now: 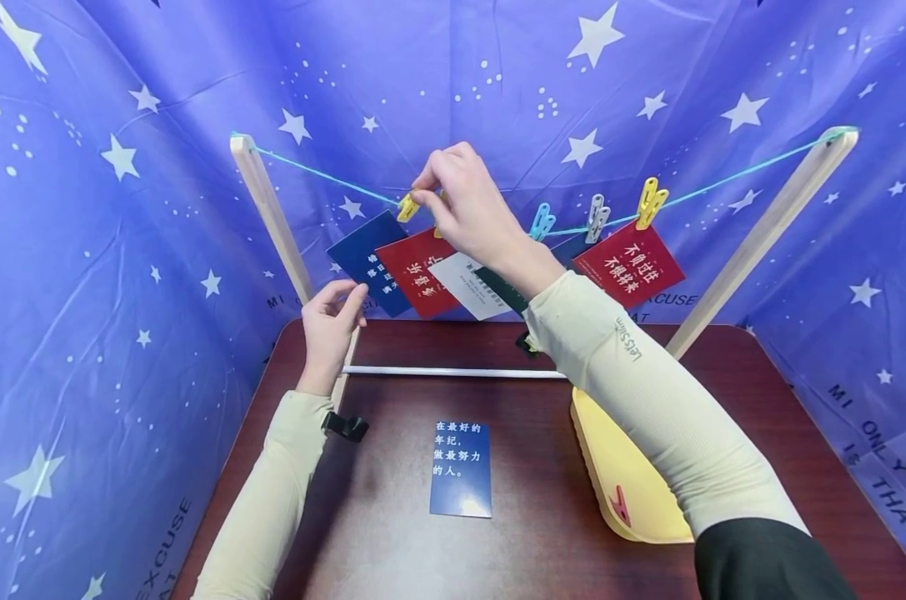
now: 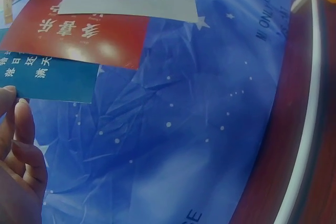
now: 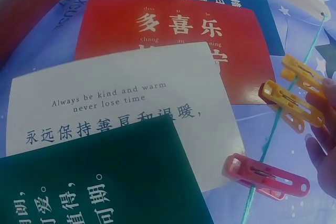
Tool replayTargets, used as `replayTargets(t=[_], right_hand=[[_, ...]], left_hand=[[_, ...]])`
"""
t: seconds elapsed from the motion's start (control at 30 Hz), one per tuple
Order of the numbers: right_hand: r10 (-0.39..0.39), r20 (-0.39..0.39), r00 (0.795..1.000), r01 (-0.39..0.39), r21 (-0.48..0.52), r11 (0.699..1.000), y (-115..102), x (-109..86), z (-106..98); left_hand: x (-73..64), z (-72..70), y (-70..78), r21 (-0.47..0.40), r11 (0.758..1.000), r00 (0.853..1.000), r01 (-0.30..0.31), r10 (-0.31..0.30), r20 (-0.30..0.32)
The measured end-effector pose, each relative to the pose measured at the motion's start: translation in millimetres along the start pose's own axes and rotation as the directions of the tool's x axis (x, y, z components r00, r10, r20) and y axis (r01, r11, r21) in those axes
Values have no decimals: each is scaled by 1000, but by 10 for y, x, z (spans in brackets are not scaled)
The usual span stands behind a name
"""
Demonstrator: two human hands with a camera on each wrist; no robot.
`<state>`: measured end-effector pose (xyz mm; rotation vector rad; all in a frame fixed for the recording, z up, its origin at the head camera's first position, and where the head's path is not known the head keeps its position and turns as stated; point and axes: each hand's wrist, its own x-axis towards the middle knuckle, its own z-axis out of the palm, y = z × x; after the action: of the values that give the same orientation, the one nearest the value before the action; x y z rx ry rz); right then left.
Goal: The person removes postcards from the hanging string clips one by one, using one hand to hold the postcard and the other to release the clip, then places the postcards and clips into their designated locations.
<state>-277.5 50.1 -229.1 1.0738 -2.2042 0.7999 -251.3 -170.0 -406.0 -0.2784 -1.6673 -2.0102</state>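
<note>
My right hand (image 1: 463,196) pinches a yellow clothespin (image 1: 407,206) on the teal line, above a blue card (image 1: 373,258). At that card's lower edge, my left hand (image 1: 331,325) has its thumb and forefinger tips together, pinching the edge. A red card (image 1: 415,271) overlaps the blue one, followed by a white card (image 1: 471,283) and a dark green card (image 3: 105,177). In the right wrist view, a second yellow clothespin (image 3: 291,100) grips the line by the red card, and a pink clothespin (image 3: 265,177) is at the white card.
Further right along the line are a light-blue clothespin (image 1: 543,221), a grey one (image 1: 597,218) and another red card (image 1: 628,265). Wooden posts (image 1: 268,212) hold the line. Below are a white rod (image 1: 453,372), a blue card lying flat (image 1: 460,492) and a yellow tray (image 1: 591,450) containing a red clothespin (image 1: 619,506).
</note>
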Motion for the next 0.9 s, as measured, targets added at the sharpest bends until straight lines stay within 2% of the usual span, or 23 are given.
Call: replayTargets(t=[0.2,0.53,0.7,0.9], right_hand=[[-17,-55,998,17,-5,1000,11,-20,-1],[-58,-109,992,59,-1,998,32,-46,12],[-46,-114,992,45,-15,999,31,-58,11],[-36,-122,992,34,-23,999,19,-72,-18]], left_hand=[[19,-58,36,-45,999,999,17,-18,-40],[1,-118,36,-22,1000,998,13,-15,-60],[-10,-145,29,-39,999,996,20,-23,-81],[-27,-194,31,8,1000,998,-9,10,-69]])
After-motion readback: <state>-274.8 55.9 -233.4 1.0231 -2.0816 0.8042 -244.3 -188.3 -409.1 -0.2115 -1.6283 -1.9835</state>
